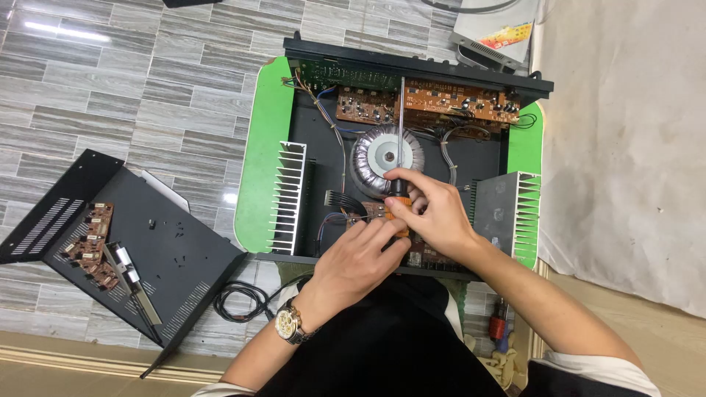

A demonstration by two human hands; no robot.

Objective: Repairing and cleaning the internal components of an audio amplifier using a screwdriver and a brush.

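Fingers (pixel 401 192) of both hands around screwdriver (pixel 400 140)

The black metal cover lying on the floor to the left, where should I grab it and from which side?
Grip the black cover by its bent, vented side flange at the near-right edge, coming from the right. Circuit boards and loose screws rest on its flat panel, so keep it level.

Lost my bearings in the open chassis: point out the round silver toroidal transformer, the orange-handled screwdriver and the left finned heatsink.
Round silver toroidal transformer (pixel 376 153): head view, top face.
Orange-handled screwdriver (pixel 401 110): head view, metal shaft.
Left finned aluminium heatsink (pixel 290 197): head view, middle fins.
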